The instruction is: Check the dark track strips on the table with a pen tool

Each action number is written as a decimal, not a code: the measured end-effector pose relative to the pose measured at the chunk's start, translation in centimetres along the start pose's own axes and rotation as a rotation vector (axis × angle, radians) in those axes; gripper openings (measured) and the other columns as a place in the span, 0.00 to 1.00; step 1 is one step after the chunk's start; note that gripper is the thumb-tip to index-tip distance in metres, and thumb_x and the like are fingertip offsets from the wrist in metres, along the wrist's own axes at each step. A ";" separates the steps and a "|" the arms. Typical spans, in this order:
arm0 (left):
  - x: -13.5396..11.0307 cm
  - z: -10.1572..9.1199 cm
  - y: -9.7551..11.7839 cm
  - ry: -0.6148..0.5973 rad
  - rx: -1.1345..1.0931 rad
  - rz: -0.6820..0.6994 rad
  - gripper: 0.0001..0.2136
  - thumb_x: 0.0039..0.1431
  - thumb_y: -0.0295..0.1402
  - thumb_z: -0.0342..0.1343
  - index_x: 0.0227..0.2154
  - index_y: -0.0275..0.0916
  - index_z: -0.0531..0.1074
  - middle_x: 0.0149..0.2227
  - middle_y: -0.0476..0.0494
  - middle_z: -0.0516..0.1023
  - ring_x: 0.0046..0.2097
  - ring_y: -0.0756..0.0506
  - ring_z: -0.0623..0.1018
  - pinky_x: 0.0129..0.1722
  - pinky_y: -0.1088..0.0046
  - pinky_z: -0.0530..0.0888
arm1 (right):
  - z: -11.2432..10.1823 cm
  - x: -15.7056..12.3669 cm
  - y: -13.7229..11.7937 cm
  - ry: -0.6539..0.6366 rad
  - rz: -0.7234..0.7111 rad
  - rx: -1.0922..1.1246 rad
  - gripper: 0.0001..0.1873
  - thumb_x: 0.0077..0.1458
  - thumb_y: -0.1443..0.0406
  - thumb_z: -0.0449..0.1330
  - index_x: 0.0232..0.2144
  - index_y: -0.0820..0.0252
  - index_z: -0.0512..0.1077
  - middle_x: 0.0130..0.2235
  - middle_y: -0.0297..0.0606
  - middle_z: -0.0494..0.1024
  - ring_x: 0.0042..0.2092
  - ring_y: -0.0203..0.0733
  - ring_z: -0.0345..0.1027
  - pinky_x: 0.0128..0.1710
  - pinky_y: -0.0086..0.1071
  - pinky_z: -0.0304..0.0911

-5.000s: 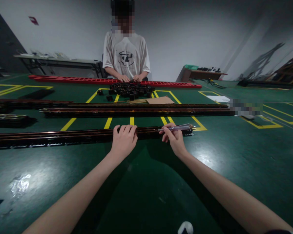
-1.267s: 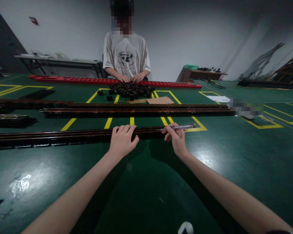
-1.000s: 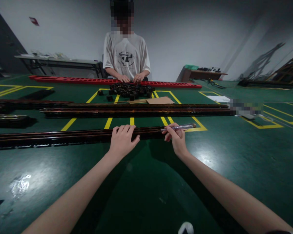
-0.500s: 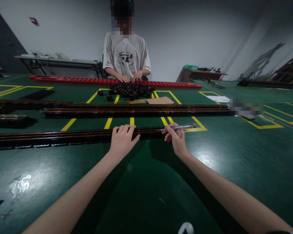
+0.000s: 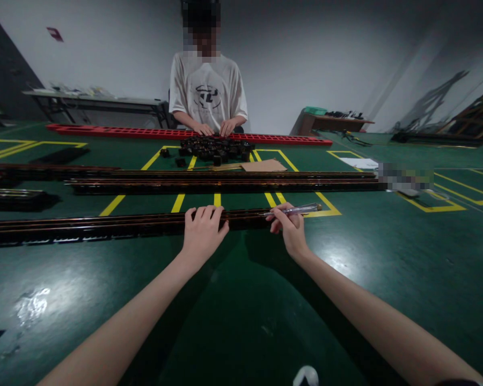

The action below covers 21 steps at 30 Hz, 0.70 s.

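A long, glossy dark rail runs across the near part of the green table, from the left edge to my right hand. My left hand lies over it, fingers curled across the top and thumb on the near side. Around a slim tool with a clear handle, which looks like a screwdriver, the fingers of my right hand are closed. Its handle points right, and its thin tip lies at the rail's right end. The exact contact there is too small to make out.
Beyond lies a bundle of dark rails, with more rails at left. Further back are brown cardboard, a heap of small black parts and a red slotted bar. A person stands opposite, hands at the heap.
Both my hands keep nearly the same places on the rail and the screwdriver. The opposite person's hands have shifted slightly at the heap.
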<state>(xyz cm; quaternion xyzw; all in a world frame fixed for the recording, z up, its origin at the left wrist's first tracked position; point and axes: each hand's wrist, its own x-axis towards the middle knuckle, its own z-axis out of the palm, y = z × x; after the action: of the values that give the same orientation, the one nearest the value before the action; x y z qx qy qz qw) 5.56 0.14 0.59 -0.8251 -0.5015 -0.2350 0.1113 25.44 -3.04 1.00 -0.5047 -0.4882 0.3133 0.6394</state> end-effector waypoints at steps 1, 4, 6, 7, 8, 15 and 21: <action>0.0 0.0 0.0 0.005 0.001 0.002 0.17 0.61 0.36 0.43 0.47 0.35 0.69 0.46 0.35 0.74 0.48 0.38 0.71 0.51 0.53 0.61 | 0.0 0.0 0.0 -0.012 -0.001 -0.004 0.07 0.51 0.61 0.57 0.26 0.59 0.67 0.23 0.31 0.74 0.17 0.29 0.62 0.16 0.24 0.54; -0.1 -0.1 0.0 0.024 -0.002 0.012 0.16 0.61 0.34 0.42 0.47 0.36 0.69 0.46 0.36 0.74 0.49 0.38 0.71 0.52 0.53 0.60 | 0.0 -0.1 -0.1 -0.044 -0.010 -0.010 0.07 0.51 0.61 0.57 0.26 0.59 0.67 0.24 0.31 0.74 0.18 0.29 0.62 0.17 0.24 0.54; -0.2 -0.1 0.0 0.029 -0.013 0.014 0.16 0.61 0.32 0.42 0.47 0.36 0.69 0.47 0.36 0.74 0.49 0.38 0.71 0.52 0.53 0.60 | 0.0 -0.1 0.0 -0.059 -0.017 -0.011 0.07 0.51 0.61 0.57 0.27 0.59 0.67 0.24 0.31 0.74 0.18 0.29 0.62 0.17 0.24 0.54; -0.2 -0.1 0.0 0.028 -0.021 0.014 0.16 0.61 0.32 0.42 0.48 0.36 0.69 0.47 0.36 0.74 0.49 0.38 0.71 0.52 0.53 0.60 | 0.0 -0.1 0.0 -0.064 -0.020 -0.012 0.07 0.52 0.61 0.57 0.27 0.58 0.67 0.25 0.31 0.74 0.19 0.29 0.62 0.17 0.25 0.54; -0.2 -0.1 0.0 0.027 -0.029 0.011 0.16 0.60 0.31 0.42 0.48 0.36 0.69 0.47 0.36 0.74 0.49 0.38 0.71 0.52 0.52 0.60 | 0.0 -0.1 0.1 -0.068 -0.023 -0.014 0.07 0.52 0.60 0.57 0.27 0.58 0.67 0.25 0.31 0.75 0.19 0.29 0.62 0.17 0.25 0.55; -0.2 0.1 -0.2 0.021 -0.009 0.009 0.17 0.60 0.28 0.41 0.48 0.37 0.69 0.47 0.37 0.74 0.49 0.39 0.71 0.52 0.53 0.60 | -0.1 -0.1 0.0 -0.045 -0.045 -0.025 0.08 0.52 0.60 0.56 0.29 0.59 0.68 0.25 0.31 0.74 0.19 0.29 0.63 0.18 0.24 0.56; -0.1 -0.2 -0.1 0.011 -0.016 -0.001 0.17 0.60 0.28 0.41 0.47 0.36 0.69 0.46 0.37 0.74 0.48 0.39 0.71 0.51 0.53 0.61 | -0.1 -0.1 0.2 -0.082 -0.027 -0.005 0.08 0.52 0.60 0.57 0.28 0.59 0.67 0.26 0.31 0.75 0.19 0.29 0.62 0.17 0.24 0.54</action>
<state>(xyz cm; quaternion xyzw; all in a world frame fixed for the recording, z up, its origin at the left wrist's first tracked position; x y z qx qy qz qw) 5.36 0.01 0.70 -0.8244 -0.4995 -0.2436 0.1073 25.50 -3.06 0.82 -0.4861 -0.5216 0.3239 0.6218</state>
